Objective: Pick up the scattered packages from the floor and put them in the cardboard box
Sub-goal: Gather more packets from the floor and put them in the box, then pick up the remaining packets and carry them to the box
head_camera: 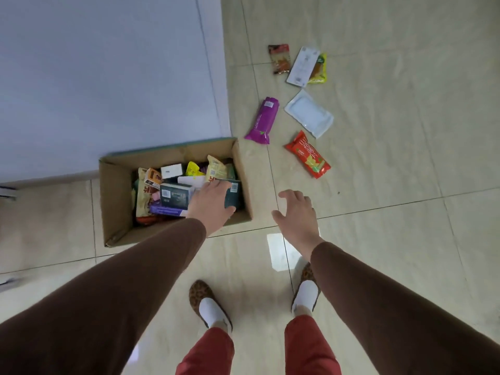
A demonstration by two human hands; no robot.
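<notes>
The open cardboard box (115, 196) stands on the floor against the wall, filled with several packages. My left hand (212, 204) reaches into its right side and grips a dark green box (232, 196) by its edge. My right hand (296, 215) hovers open above the floor just right of the box, holding nothing. Scattered beyond it lie a red packet (308, 155), a purple packet (263, 121), a white pouch (309, 113), a white flat pack (302, 65) lying over a yellow-green packet (320, 69), and a dark red packet (279, 58).
A pale blue-white wall (108, 77) runs behind the box and ends at a corner near the purple packet. My feet in leopard-print slippers (201, 296) stand on the beige tiled floor (405, 239) below the hands.
</notes>
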